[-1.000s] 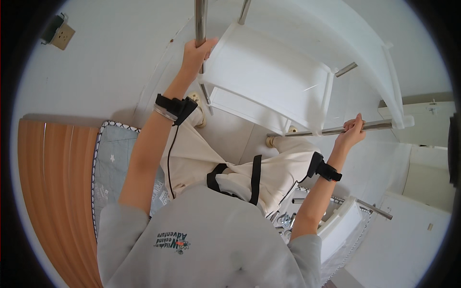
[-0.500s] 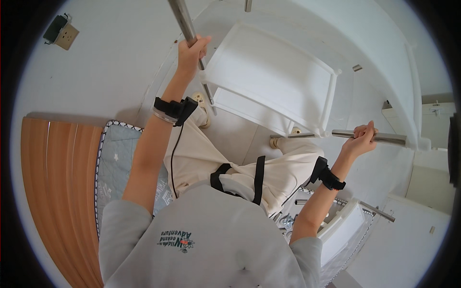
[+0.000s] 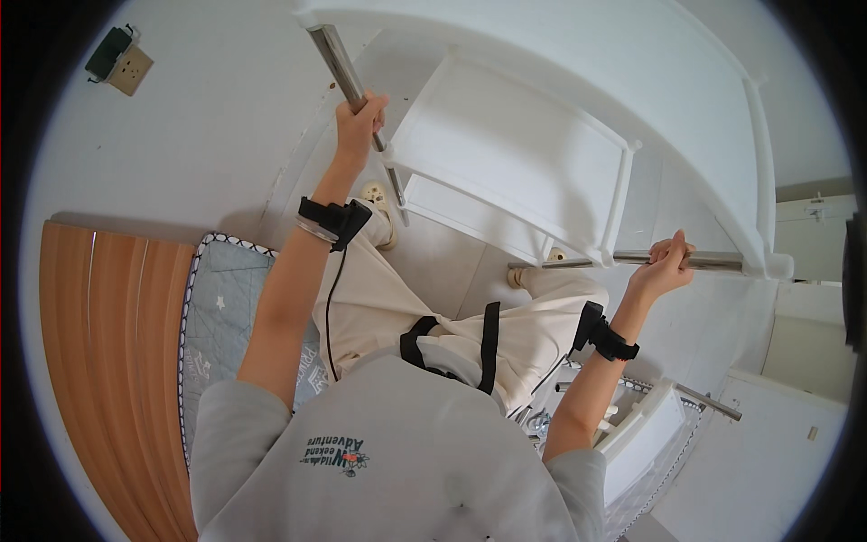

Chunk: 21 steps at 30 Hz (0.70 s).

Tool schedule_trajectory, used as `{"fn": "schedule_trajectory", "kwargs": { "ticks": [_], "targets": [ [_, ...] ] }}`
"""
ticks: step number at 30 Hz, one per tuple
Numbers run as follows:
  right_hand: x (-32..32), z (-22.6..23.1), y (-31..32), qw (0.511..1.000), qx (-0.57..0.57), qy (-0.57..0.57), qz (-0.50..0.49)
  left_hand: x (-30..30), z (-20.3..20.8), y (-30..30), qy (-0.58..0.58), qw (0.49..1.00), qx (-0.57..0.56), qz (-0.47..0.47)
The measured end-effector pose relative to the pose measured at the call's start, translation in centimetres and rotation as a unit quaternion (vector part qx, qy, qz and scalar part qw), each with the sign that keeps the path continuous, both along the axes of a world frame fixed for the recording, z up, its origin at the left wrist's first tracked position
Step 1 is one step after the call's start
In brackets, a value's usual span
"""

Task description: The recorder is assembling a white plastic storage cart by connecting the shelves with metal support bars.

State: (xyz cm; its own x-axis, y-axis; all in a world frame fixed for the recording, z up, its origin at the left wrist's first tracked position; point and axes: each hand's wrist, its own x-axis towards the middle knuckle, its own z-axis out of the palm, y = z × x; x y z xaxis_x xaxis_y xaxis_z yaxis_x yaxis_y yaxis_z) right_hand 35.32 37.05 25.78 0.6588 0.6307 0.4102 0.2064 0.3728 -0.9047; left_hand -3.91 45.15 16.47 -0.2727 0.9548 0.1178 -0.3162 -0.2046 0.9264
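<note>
My left hand (image 3: 359, 125) is closed round a shiny metal pole (image 3: 332, 52) at the left front. The fingers of my right hand (image 3: 666, 264) wrap another metal pole (image 3: 718, 261), whose outer end meets a corner of a white upper shelf panel (image 3: 578, 54). Its inner end is at the front right corner of a white middle shelf panel (image 3: 506, 126). Under that, part of a lower white shelf panel (image 3: 470, 215) shows between my legs. The upper panel hides the far side of the rack.
Brown wooden slats (image 3: 117, 361) and a grey-blue quilted mat (image 3: 221, 334) lie to my left. On the right, another white panel (image 3: 646, 438) and a loose metal tube (image 3: 709, 401) rest on a mat. A wall socket (image 3: 131, 70) is at the upper left.
The upper panel has come further into view, towards me and to the left. The right pole has shifted left with my right hand, closing the gap at the middle panel's corner.
</note>
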Motion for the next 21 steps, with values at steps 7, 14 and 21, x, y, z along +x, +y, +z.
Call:
{"fn": "schedule_trajectory", "kwargs": {
  "ticks": [7,14,21],
  "targets": [
    [0.1,-0.2,-0.1,1.000,0.000,-0.004,-0.016,0.0,-0.3,0.3,-0.005,1.000,0.008,0.005],
    [-0.1,-0.8,-0.2,1.000,0.000,0.007,-0.013,-0.2,-0.1,0.4,0.013,1.000,0.004,-0.005],
    [0.2,-1.4,-0.3,1.000,0.003,0.024,-0.006,0.0,0.2,0.2,0.030,1.000,0.000,0.007]
  ]
}}
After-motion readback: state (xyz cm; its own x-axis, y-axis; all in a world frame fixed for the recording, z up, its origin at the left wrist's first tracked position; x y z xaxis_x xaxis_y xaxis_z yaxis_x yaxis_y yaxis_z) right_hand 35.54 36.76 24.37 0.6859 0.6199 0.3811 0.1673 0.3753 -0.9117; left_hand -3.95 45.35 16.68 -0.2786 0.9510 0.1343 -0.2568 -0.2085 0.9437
